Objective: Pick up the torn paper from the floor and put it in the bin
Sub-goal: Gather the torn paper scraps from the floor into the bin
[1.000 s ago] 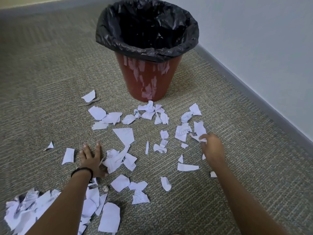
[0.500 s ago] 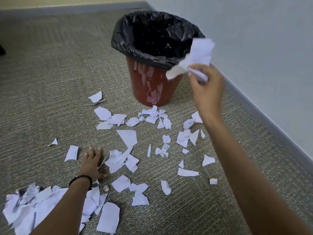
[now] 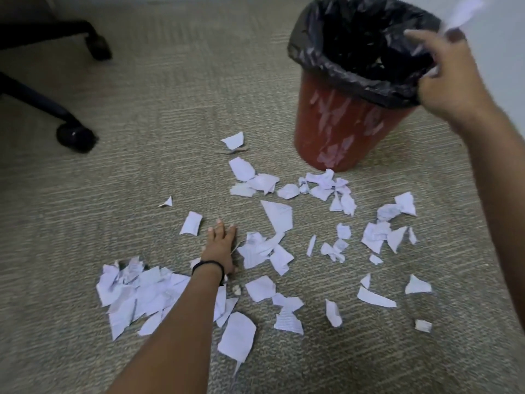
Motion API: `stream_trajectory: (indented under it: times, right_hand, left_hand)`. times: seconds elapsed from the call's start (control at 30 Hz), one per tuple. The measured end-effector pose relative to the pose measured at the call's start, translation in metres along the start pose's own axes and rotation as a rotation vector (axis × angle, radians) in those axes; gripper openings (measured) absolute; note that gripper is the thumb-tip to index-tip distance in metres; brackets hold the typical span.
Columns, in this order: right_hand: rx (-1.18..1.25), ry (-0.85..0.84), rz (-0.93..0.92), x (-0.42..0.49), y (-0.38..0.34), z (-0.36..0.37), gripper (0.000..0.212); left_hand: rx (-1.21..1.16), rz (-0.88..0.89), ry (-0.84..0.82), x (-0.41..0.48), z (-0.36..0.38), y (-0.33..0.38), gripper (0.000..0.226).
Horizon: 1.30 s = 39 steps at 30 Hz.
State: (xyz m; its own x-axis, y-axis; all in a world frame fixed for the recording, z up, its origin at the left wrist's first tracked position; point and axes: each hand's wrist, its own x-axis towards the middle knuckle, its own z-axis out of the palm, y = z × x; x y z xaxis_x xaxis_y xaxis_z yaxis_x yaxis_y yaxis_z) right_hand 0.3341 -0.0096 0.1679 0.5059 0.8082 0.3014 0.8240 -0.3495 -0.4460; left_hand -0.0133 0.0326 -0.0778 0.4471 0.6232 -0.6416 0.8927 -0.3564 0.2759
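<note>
Head view: right hand (image 3: 451,78), paper (image 3: 466,11) by bin (image 3: 335,123)

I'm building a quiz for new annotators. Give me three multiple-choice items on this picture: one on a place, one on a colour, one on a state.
1. Where is the right hand? A out of view; B raised at the rim of the bin; C down at floor level.
2. What colour is the liner? A white; B blue; C black.
3. How is the left hand? A clenched in a fist; B lifted in the air; C flat on the carpet, fingers straight.
Answers: B, it is up by the rim; C, the liner looks black; C, its palm lies down, fingers stretched.
</note>
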Motion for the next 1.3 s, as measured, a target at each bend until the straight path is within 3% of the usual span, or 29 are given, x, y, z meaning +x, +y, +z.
stream_trajectory:
  times: [0.13,0.3,0.37,0.47,0.57,0.63,0.7,0.8,0.87,1.03,1.13,1.3]
  right_hand:
    - [-0.086,-0.171,-0.157,-0.001,-0.003,0.002,0.080]
    - [0.071,0.119,-0.213,-0.040,-0.026,0.014,0.061]
    - [0.164,0.144,-0.198,-0.072,-0.033,0.037,0.055]
    - [0.356,-0.077,-0.108,-0.136,-0.043,0.090,0.046]
    - [0.380,-0.564,0.007,-0.204,-0.050,0.146,0.043]
    - [0.356,-0.866,0.016,-0.245,-0.055,0.171,0.060]
    - [0.381,-1.001,0.059,-0.276,-0.064,0.185,0.075]
    - [0.326,-1.036,0.007,-0.303,-0.078,0.199,0.085]
    - [0.208,-1.031,-0.109,-0.307,-0.087,0.207,0.087]
    - [-0.076,-0.962,-0.463,-0.304,-0.116,0.221,0.084]
    - [-0.090,-0.954,-0.672,-0.309,-0.139,0.231,0.083]
    - [-0.026,-1.095,-0.714,-0.331,-0.167,0.243,0.062]
  left_hand:
    - [-0.007,0.100,-0.161,-0.001,-0.022,-0.014,0.100]
    - [0.097,0.193,-0.244,-0.004,-0.037,-0.031,0.081]
    - [0.039,0.232,-0.183,-0.010,-0.035,-0.038,0.066]
    - [0.016,0.281,0.096,-0.028,-0.030,-0.061,0.055]
    - [0.105,0.172,0.304,-0.043,-0.031,-0.092,0.056]
    - [0.090,0.019,0.279,-0.055,-0.027,-0.112,0.067]
    - [0.084,-0.090,0.127,-0.064,-0.019,-0.132,0.080]
    - [0.041,-0.090,-0.144,-0.077,-0.013,-0.152,0.107]
    - [0.015,-0.060,-0.184,-0.082,-0.018,-0.157,0.112]
    - [0.008,-0.011,-0.074,-0.088,-0.022,-0.163,0.102]
    - [0.005,-0.044,-0.061,-0.090,-0.013,-0.166,0.104]
    - [-0.080,-0.050,0.062,-0.086,-0.005,-0.157,0.095]
